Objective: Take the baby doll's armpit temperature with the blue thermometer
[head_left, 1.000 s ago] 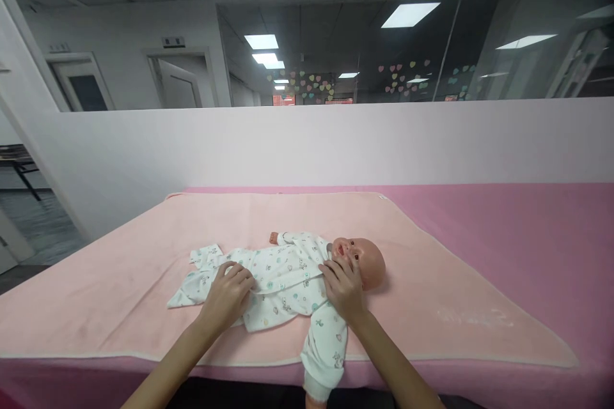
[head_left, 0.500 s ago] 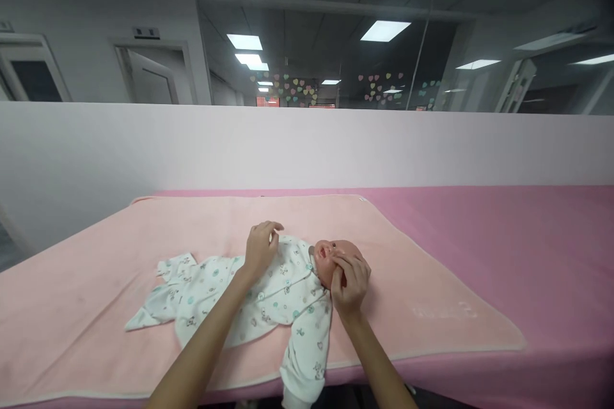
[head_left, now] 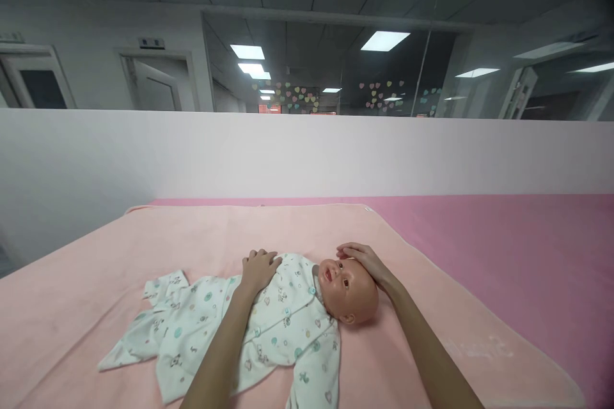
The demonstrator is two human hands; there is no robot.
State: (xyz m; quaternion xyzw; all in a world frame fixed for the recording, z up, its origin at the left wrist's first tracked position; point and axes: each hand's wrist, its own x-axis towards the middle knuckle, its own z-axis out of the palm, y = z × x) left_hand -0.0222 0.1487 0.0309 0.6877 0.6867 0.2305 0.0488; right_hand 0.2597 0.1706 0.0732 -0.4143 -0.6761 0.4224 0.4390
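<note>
A baby doll (head_left: 349, 289) lies on its back on a light pink blanket (head_left: 201, 236), head to the right. It wears a white printed onesie (head_left: 268, 326) with limp legs trailing left. My left hand (head_left: 259, 266) lies flat on the far side of the doll's chest, by its far sleeve, fingers stretched out. My right hand (head_left: 364, 260) cups the far side of the doll's head, fingers curved along the crown. Neither hand holds anything.
The blanket covers a table with a darker pink cloth (head_left: 503, 243), bare to the right. A white partition wall (head_left: 307, 153) runs behind the table. Above it are glass panes with heart stickers, doors at left and ceiling lights.
My right hand left the doll's face and moved behind its head. My left hand went from the doll's belly to its far shoulder and settled flat. The view shifted closer.
</note>
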